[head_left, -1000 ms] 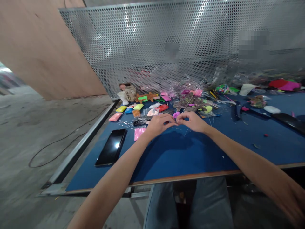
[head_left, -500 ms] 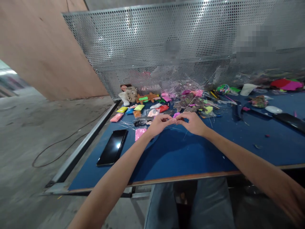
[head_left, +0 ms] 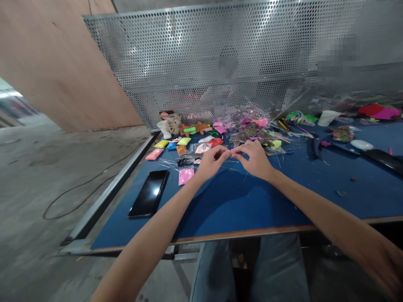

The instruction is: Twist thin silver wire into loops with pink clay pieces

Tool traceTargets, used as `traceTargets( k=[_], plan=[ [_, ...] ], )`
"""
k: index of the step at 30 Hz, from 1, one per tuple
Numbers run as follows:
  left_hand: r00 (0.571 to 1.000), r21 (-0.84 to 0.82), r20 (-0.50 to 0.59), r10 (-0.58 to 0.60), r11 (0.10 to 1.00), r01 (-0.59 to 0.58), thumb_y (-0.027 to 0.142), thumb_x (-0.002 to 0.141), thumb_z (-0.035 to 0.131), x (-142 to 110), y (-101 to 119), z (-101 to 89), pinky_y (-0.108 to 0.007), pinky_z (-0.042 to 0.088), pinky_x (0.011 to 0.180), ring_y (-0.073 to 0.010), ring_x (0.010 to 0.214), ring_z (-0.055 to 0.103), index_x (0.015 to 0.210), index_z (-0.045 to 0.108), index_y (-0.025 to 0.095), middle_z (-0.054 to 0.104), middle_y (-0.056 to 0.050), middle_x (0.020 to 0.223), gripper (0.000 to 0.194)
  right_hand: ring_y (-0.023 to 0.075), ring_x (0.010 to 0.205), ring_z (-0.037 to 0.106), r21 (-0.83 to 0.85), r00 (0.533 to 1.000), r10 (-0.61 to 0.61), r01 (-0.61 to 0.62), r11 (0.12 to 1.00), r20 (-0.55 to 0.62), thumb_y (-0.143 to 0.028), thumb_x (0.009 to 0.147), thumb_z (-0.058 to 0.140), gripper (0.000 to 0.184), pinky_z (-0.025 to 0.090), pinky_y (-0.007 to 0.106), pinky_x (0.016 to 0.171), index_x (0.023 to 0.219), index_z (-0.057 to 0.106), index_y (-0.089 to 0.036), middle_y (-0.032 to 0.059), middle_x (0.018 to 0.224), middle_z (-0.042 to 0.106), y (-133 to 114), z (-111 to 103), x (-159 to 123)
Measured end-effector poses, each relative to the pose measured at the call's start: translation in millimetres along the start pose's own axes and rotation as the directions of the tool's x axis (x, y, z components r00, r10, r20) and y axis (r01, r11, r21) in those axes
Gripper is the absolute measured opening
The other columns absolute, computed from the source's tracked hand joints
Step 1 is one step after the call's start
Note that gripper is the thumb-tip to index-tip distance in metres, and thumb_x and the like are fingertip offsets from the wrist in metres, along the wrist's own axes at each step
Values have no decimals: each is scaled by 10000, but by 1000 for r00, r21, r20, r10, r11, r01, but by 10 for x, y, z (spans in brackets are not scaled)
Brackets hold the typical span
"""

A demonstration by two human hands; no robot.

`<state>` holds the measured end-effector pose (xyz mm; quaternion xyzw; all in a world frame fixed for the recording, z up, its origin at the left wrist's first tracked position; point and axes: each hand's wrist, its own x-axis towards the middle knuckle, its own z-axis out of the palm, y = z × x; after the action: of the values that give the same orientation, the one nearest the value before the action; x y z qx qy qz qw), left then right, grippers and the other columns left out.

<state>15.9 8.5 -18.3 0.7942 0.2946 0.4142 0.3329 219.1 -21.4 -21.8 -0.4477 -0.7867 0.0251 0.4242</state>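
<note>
Over the blue table, my left hand [head_left: 211,162] and my right hand [head_left: 255,160] meet at the fingertips. Both pinch a small bright pink piece of modelling clay [head_left: 232,151], mostly covered by the fingers. A thin wire-like strand [head_left: 246,177] hangs below my right hand. Left of my left hand lie a pink packet [head_left: 186,175] and a dark bundle with thin wires [head_left: 185,161]. Behind the hands rises a grey-brown clump of material [head_left: 248,133] with clear plastic around it.
A black phone or tablet [head_left: 149,193] lies at the table's left. Coloured packets, such as a yellow one [head_left: 161,144], sit at the back left. A white cup [head_left: 327,118], a white oval object [head_left: 362,145] and a dark device [head_left: 382,161] are on the right. A perforated metal panel [head_left: 189,54] stands behind.
Both hands have shifted slightly, with the fingers of my right hand raised a little. Less of the pink piece shows between the fingertips than before.
</note>
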Motion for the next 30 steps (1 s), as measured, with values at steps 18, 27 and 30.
traceTargets(
  k=[18,27,30],
  plan=[
    [947,536,91,308,786,-307,364,979,575,10,-32,-98,-351,470,855,-175,815,686,991,762,226,779,-31,919,234,239,904,614,291,967,146,-203,935,207,-425,923,613,231,432,398,875,870,707,-220,48,911,728,50,-21,32],
    [987,196,127,102,973,-125,437,997,522,8,119,-94,-288,500,807,-168,845,694,887,769,192,775,-29,899,365,284,1030,583,-85,999,-32,29,996,-42,-374,970,584,167,220,518,1020,925,702,-265,46,1039,753,-71,-37,-19],
    [988,195,92,125,971,-141,419,995,541,8,82,-73,-293,497,829,-171,872,688,950,769,201,777,-26,927,319,281,1024,589,-55,998,11,-14,998,-66,-365,961,582,168,223,524,1046,913,704,-260,50,1024,745,-62,-41,-7]
  ],
)
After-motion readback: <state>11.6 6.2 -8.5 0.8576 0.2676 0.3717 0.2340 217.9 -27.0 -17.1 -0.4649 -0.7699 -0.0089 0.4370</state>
